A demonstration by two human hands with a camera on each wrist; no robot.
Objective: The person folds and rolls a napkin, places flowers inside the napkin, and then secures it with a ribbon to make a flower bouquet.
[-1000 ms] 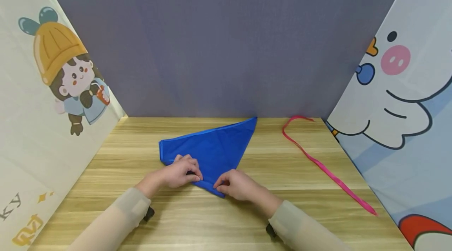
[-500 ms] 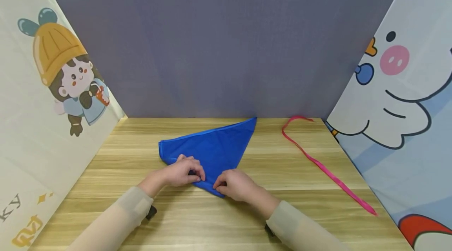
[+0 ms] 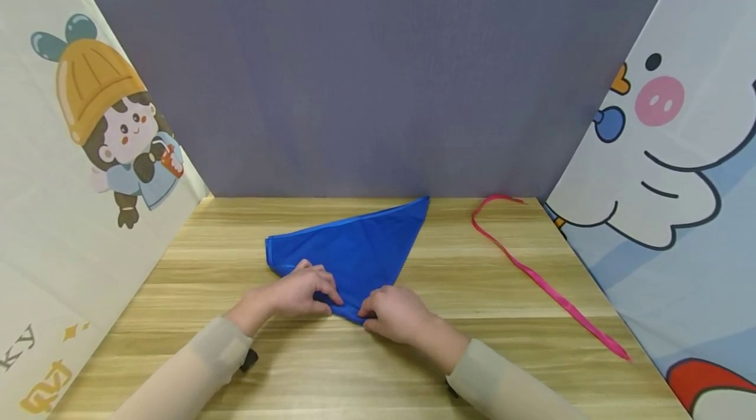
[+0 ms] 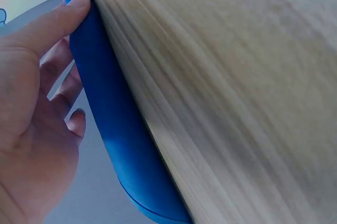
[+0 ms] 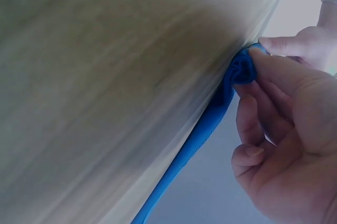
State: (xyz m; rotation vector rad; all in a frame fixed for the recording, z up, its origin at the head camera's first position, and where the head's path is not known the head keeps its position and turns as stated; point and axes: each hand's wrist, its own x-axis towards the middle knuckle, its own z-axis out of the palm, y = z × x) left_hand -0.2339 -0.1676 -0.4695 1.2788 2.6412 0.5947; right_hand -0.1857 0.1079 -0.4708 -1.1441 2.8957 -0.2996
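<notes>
A blue cloth lies on the wooden table, its near edge turned up into a narrow roll. My left hand holds that edge near its middle, thumb on the near side and fingers over the top. The left wrist view shows the thumb against the smooth blue roll. My right hand pinches the roll's right end between thumb and fingers. From the right wrist, the end of the roll shows coiled layers, with the other fingers loosely curled below it.
A long pink ribbon lies in a curve on the table's right side. A grey panel stands along the back edge. Printed cartoon panels flank the table on the left and right.
The right hand has turned over the cloth's near right corner, which no longer sticks out below the fingers. The left thumb has shifted slightly toward me; the ribbon has stayed put.
</notes>
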